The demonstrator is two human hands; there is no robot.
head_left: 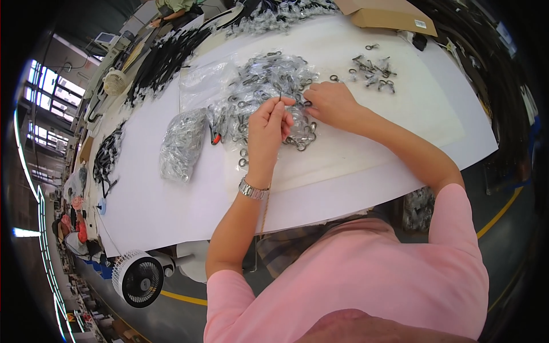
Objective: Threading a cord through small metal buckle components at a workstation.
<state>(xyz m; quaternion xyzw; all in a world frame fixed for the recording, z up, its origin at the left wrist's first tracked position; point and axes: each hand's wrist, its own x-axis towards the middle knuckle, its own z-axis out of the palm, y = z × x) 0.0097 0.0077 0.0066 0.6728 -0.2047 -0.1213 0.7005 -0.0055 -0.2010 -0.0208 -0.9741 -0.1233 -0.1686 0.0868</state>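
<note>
Wristwatch (253, 189) on the wrist, a person's left hand (277, 114) pinches a thin dark piece (280, 96) over a heap (266, 71) of plastic-wrapped metal hooks on a white table (143, 214). At the heap's right edge, the right hand (329, 104) curls its fingers against a dark ring (307, 104); whether it grips cannot be told. A clear bag (183, 146) lies left of the heap, a cardboard box (394, 20) beyond it to the right.

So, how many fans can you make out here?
2: a black-and-white fan at lower left, just off the white table's near left corner, and a cream fan at upper left, beyond the table. Others may be hidden in the cluttered background.
</note>
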